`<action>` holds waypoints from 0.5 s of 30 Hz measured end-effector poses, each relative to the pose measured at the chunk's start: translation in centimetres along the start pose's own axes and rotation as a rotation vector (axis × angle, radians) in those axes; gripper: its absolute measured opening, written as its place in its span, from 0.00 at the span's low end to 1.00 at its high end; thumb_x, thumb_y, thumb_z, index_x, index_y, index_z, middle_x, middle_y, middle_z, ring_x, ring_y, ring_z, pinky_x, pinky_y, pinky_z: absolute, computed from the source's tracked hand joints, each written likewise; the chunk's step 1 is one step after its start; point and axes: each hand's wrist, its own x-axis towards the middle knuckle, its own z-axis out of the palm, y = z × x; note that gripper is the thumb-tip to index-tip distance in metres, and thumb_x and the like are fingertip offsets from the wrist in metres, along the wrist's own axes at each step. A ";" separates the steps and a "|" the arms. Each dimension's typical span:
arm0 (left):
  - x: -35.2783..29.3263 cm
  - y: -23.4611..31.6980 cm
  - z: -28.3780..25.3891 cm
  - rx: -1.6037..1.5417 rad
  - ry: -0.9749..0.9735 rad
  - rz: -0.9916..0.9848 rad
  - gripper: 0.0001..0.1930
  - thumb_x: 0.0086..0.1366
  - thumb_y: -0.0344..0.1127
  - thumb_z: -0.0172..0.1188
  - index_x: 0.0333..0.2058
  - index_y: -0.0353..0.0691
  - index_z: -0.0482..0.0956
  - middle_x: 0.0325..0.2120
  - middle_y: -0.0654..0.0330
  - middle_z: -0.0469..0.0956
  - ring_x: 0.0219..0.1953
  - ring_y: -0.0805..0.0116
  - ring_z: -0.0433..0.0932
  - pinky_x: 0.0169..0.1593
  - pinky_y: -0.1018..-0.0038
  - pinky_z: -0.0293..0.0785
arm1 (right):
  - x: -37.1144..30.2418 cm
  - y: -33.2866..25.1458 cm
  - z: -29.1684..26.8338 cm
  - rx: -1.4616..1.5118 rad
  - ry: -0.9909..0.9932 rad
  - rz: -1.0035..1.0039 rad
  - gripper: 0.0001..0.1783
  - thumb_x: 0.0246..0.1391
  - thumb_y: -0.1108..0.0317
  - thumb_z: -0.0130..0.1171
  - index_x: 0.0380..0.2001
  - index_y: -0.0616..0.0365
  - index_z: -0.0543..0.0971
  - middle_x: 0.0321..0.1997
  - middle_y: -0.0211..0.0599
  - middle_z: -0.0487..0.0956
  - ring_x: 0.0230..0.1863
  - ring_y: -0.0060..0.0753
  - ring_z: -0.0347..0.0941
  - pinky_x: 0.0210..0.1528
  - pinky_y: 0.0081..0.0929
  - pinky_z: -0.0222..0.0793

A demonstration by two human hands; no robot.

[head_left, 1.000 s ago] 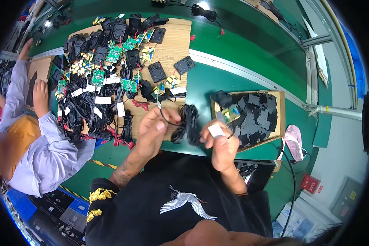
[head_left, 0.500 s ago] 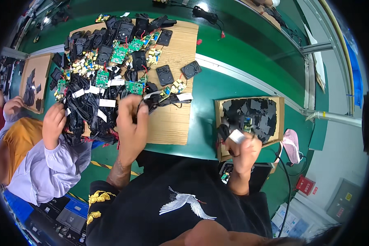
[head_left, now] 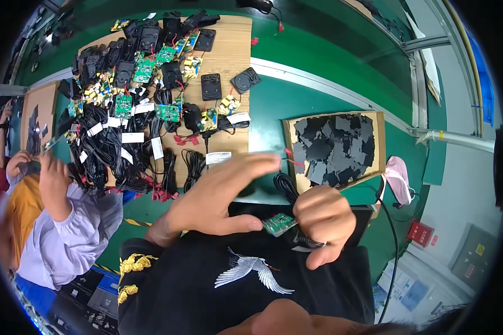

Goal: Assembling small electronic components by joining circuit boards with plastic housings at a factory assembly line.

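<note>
Slanting lengthwise up rightward, the circuit board (head_left: 279, 224) hangs between spread left hand (head_left: 215, 198) and right hand (head_left: 324, 216) gripping black cable (head_left: 285, 186).

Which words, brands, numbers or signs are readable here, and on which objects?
White label beside the left hand: printed, too blurred to quote.
White tags on the cable pile: too small.
Red box, right: too small.
Grey panel stickers: too small.
Green circuit board: nothing readable.

Left hand (head_left: 215, 198) off cable pile (head_left: 98, 151), now beside circuit board (head_left: 279, 224); right hand (head_left: 325, 218) drawn back from tray (head_left: 380, 148).
</note>
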 end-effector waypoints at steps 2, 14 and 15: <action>0.0 -0.5 0.5 -0.161 -0.221 -0.061 0.42 0.64 0.58 0.68 0.66 0.32 0.68 0.65 0.44 0.70 0.66 0.45 0.72 0.66 0.57 0.68 | -0.4 -0.1 -0.1 0.026 0.110 -0.047 0.31 0.67 0.53 0.64 0.12 0.52 0.66 0.12 0.24 0.64 0.11 0.30 0.58 0.15 0.29 0.58; -1.2 -2.8 5.9 -0.569 0.003 -0.250 0.49 0.60 0.39 0.76 0.73 0.37 0.54 0.64 0.45 0.67 0.55 0.57 0.80 0.58 0.63 0.75 | 0.0 -0.3 2.5 -0.116 0.727 0.198 0.31 0.75 0.46 0.49 0.20 0.52 0.62 0.17 0.29 0.67 0.17 0.27 0.59 0.23 0.29 0.62; -1.3 -2.6 5.6 -0.565 0.006 -0.252 0.49 0.60 0.39 0.76 0.73 0.37 0.54 0.64 0.45 0.67 0.55 0.57 0.80 0.58 0.63 0.75 | 0.1 0.1 2.4 -0.121 0.748 0.201 0.31 0.75 0.46 0.49 0.20 0.52 0.62 0.18 0.29 0.67 0.18 0.27 0.59 0.23 0.29 0.62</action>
